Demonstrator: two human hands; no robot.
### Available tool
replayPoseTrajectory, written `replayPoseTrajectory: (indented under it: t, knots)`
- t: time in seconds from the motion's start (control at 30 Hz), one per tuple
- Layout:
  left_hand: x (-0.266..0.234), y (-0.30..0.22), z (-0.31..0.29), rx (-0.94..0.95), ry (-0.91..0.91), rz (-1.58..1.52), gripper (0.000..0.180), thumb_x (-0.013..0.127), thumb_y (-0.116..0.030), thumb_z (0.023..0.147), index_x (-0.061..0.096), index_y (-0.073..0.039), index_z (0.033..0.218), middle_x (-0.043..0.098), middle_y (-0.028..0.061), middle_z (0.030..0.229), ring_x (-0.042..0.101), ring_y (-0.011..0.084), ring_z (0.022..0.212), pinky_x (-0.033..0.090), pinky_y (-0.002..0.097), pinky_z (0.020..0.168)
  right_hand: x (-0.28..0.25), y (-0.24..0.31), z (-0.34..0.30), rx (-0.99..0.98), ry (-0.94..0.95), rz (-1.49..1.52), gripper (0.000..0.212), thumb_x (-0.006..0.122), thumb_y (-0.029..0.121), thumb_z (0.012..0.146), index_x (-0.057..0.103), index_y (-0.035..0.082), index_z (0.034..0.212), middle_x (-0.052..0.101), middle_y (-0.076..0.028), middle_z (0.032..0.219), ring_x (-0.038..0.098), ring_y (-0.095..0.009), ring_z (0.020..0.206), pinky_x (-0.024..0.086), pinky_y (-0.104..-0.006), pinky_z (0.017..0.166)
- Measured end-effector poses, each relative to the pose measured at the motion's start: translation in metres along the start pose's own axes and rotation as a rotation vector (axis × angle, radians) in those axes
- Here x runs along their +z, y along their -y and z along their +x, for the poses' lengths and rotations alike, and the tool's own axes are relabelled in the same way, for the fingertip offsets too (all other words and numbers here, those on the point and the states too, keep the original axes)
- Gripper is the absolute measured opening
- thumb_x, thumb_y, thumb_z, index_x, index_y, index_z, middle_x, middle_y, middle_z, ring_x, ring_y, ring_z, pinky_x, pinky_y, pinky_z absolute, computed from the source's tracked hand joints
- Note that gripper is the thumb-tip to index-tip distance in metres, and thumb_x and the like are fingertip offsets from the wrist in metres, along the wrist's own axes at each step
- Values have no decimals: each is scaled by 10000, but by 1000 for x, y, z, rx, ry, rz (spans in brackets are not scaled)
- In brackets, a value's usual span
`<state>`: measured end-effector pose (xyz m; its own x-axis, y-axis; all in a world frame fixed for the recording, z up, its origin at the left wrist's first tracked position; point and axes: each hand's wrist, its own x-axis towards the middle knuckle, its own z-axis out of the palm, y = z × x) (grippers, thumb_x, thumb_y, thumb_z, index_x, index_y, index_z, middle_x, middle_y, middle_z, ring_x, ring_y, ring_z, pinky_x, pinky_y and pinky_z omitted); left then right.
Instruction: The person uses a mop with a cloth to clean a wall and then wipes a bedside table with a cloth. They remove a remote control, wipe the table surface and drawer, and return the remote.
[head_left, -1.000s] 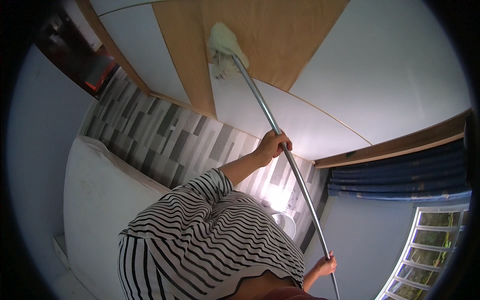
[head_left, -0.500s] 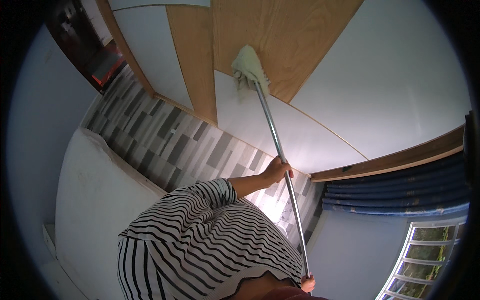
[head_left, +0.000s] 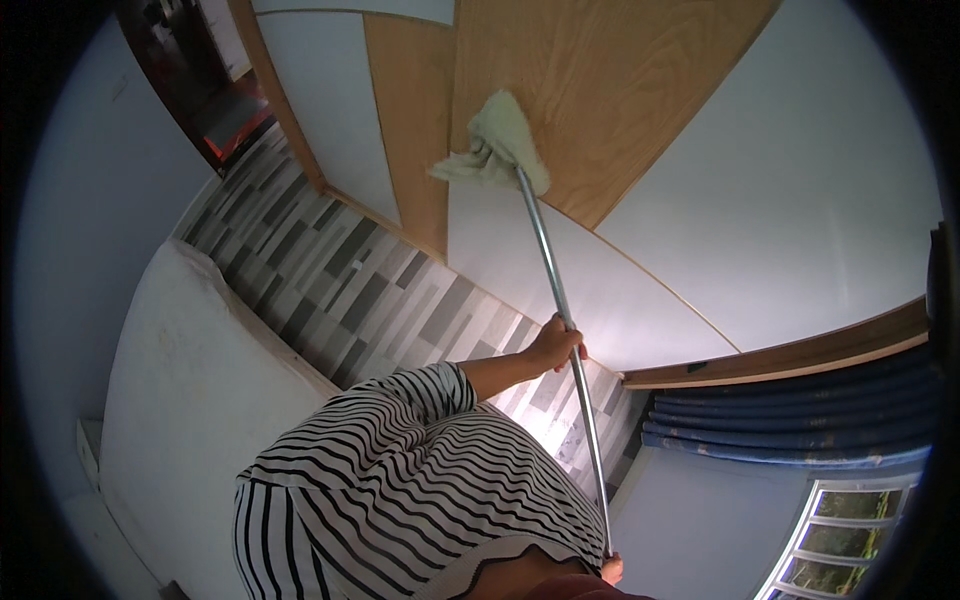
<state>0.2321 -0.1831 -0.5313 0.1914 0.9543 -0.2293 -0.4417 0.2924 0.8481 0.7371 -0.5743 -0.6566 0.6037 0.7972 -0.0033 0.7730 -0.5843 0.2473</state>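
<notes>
A long metal-handled mop (head_left: 548,255) runs diagonally up from the lower right. Its pale, shaggy cloth head (head_left: 500,140) rests against the wood-grain and white panels of a wardrobe front, one corner flared out to the left. My left hand (head_left: 553,345) is closed round the middle of the handle, with the arm in a black-and-white striped sleeve. At the lower end, my right hand (head_left: 612,568) grips the handle; much of that hand and its arm is hidden by my body.
The wardrobe's large white panel (head_left: 790,200) spans the upper right. Grey plank-patterned flooring (head_left: 370,280) lies along its base. On the left stands a bed with a whitish cover (head_left: 220,400). Blue curtains (head_left: 780,420) and a barred window (head_left: 840,540) are at the right; a dark doorway (head_left: 190,80) is far left.
The mop's cloth has spread out to the left, and its head sits slightly lower on the panels. My view has shifted a little. Both hands keep their places on the handle.
</notes>
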Motion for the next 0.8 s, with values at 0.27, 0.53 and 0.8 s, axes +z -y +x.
replayPoseTrajectory:
  t: [0.27, 0.53, 0.8]
  knots:
    - [14, -44, -36, 20, 158, 68, 255, 467, -139, 902, 279, -2, 1008, 604, 132, 745, 434, 113, 334, 360, 233, 292, -71, 50, -32, 112, -114, 29, 287, 576, 357, 790, 663, 98, 703, 637, -149, 693, 611, -367, 654, 456, -476, 547]
    - [-2, -18, -27, 19, 22, 88, 292, 454, -134, 883, 255, 8, 1043, 591, 128, 680, 437, 127, 321, 363, 248, 269, -35, 77, -46, 18, -201, 14, 304, 526, 368, 829, 649, 110, 724, 616, -121, 707, 587, -320, 634, 451, -453, 534]
    - [-21, -7, -28, -50, 29, 66, 242, 486, -108, 861, 325, 57, 935, 603, 148, 705, 456, 127, 332, 373, 259, 268, -35, 63, -54, 39, -228, -25, 326, 477, 379, 868, 635, 123, 745, 595, -94, 720, 563, -273, 614, 445, -429, 521]
